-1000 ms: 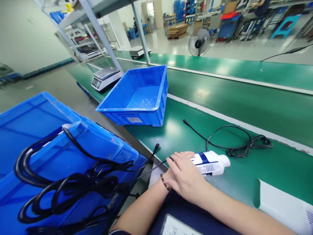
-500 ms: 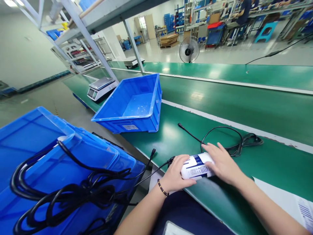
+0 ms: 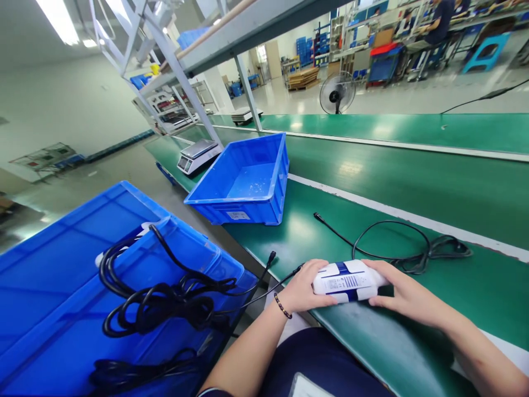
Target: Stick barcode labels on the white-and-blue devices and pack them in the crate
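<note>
Above the near edge of the green bench, a rounded white-and-blue device [image 3: 346, 282] lies level between my hands, its barcode label facing me. My left hand [image 3: 308, 286] is closed round its left end, beside a black cable [image 3: 285, 278] that leads off to the left. Gripping the opposite end, my right hand [image 3: 397, 284] has its thumb low in front and its fingers along the top and back. Behind the device, a black cable with a loose coil [image 3: 448, 245] lies on the bench; its plug [image 3: 317, 216] points left.
An open blue bin [image 3: 235, 207] stands on the bench [image 3: 306, 242], with a weighing scale [image 3: 198, 154] behind it. Stacked blue crates [image 3: 136, 215] at left carry coiled black cables [image 3: 182, 300]. A metal shelf frame [image 3: 248, 99] rises beyond; a fan [image 3: 336, 94] is further back.
My right hand has gone from spread fingers over the device to a grip round its right end. The label now faces me more fully. My view has swung left.
</note>
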A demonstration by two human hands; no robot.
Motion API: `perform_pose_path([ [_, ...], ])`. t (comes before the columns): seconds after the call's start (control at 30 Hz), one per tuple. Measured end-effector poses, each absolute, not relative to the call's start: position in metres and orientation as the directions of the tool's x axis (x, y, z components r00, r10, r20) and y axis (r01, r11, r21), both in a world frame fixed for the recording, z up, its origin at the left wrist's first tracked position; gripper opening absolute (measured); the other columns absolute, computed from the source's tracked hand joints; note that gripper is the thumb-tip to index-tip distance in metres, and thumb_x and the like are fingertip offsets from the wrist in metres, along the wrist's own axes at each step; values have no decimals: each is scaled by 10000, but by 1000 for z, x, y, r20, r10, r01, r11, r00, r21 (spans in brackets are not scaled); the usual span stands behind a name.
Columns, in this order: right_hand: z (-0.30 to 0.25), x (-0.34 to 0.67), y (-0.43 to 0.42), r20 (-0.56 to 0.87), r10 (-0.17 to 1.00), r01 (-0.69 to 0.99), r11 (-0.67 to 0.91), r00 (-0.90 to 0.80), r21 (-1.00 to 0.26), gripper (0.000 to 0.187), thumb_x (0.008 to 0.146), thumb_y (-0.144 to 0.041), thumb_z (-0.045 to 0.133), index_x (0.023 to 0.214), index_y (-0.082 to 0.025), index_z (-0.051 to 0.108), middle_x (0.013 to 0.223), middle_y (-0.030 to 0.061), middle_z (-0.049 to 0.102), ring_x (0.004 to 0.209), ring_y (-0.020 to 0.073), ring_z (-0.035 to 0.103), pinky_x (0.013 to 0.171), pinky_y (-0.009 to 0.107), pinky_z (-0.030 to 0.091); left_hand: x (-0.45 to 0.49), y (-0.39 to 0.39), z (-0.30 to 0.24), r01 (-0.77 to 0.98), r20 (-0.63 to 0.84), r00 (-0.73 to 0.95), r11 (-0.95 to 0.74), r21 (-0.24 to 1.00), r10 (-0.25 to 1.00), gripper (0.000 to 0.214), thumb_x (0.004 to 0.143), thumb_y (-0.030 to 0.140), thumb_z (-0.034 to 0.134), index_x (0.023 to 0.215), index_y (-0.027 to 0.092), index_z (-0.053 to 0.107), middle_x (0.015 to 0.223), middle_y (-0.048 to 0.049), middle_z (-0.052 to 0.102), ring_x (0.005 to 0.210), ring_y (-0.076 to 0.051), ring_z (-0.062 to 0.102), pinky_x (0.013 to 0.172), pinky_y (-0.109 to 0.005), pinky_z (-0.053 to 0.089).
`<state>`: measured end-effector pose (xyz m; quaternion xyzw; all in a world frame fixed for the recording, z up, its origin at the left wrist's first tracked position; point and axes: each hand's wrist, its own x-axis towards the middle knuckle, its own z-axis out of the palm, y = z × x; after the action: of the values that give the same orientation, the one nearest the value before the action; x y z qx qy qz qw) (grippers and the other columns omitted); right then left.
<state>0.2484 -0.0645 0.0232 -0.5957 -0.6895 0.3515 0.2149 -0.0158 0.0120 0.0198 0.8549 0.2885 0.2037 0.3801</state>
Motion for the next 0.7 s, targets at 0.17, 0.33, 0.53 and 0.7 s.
perform_pose_path([
  [0.17,28,250,-56,-162,966,626,-1,-200,-780,716,676,-466,657,1290,-196,403,1318,132,457,1176,298,447,993,462,347,-15,-1,27,439,284,777,-808,393,561,600,804,484,506,1289,154,385,1349,-125,437,1321,-298,285,1089,-509,239],
  [0.33,37,247,-43,-216,950,583,-45,-227,-811,680,664,-436,664,1247,-172,435,1269,113,502,1127,265,485,977,406,360,10,-19,36,542,231,805,-836,86,546,792,765,507,559,1368,96,251,1404,-158,369,1346,-341,217,1093,-531,179],
  [0.53,47,237,-23,-244,956,627,-93,-160,-774,672,699,-518,568,1237,-142,423,1098,81,611,920,222,596,811,333,465,52,0,44,703,148,701,-711,16,697,824,638,340,686,1299,24,309,1233,-236,485,1101,-357,480,927,-475,381],
  [0.7,49,242,-23,-213,977,742,-128,-21,-658,616,775,-554,440,1219,-127,453,1010,111,636,833,237,614,768,381,467,53,20,53,676,191,714,-734,66,674,594,567,248,644,1113,92,468,948,-134,581,849,-281,547,759,-408,454],
])
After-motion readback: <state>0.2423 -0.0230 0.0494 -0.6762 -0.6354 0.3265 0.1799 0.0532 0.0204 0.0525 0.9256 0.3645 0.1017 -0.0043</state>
